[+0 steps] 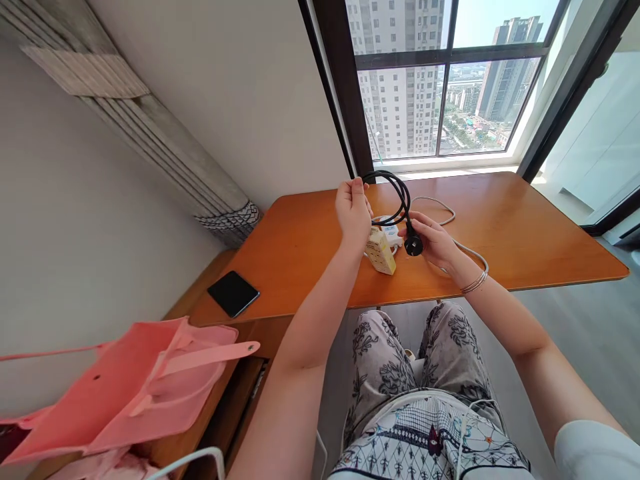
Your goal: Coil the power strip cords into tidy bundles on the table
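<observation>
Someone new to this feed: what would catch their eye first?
Probably the looped black cable, held in the left hand and right hand above the brown table. Next, likely the pink bag at lower left, then the bright window behind the table.

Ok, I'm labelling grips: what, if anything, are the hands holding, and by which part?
A coiled black cable: the left hand grips its loops at one side of the coil, and the right hand holds it at the plug end.
</observation>
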`<state>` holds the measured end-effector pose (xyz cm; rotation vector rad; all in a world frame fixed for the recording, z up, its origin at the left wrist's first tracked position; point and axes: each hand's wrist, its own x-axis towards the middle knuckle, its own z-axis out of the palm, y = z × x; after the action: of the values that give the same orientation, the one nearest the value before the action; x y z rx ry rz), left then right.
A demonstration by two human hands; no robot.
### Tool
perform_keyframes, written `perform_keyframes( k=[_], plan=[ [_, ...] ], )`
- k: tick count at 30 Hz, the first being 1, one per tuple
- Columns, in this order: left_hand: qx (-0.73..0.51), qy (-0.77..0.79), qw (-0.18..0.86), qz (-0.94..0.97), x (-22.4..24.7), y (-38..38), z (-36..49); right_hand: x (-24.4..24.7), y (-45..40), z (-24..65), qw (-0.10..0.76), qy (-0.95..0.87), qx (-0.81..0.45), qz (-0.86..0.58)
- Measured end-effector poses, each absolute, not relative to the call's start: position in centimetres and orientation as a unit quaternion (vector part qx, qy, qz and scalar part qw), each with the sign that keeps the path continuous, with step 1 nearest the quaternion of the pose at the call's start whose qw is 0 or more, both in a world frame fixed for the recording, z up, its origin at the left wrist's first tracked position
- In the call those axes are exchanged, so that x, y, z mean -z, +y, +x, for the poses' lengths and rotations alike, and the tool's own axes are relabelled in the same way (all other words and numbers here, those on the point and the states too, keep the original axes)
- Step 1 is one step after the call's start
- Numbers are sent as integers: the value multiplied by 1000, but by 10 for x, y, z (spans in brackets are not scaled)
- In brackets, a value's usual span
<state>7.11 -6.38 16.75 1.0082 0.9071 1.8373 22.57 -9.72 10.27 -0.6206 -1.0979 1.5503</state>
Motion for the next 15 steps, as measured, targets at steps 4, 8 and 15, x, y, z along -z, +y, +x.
perform_keyframes(
  k=[4, 8, 15],
  plan=[
    [-749, 349, 407, 390, -166, -67, 73, -105, -90, 222, 555, -438, -663, -248],
    [-770, 338, 392, 374, -164, -72, 80, -108, -85, 215, 583, -418, -653, -242],
    [-787, 307, 382, 376, -156, -85, 91, -115, -86, 208, 596, -417, -649, -221]
  ],
)
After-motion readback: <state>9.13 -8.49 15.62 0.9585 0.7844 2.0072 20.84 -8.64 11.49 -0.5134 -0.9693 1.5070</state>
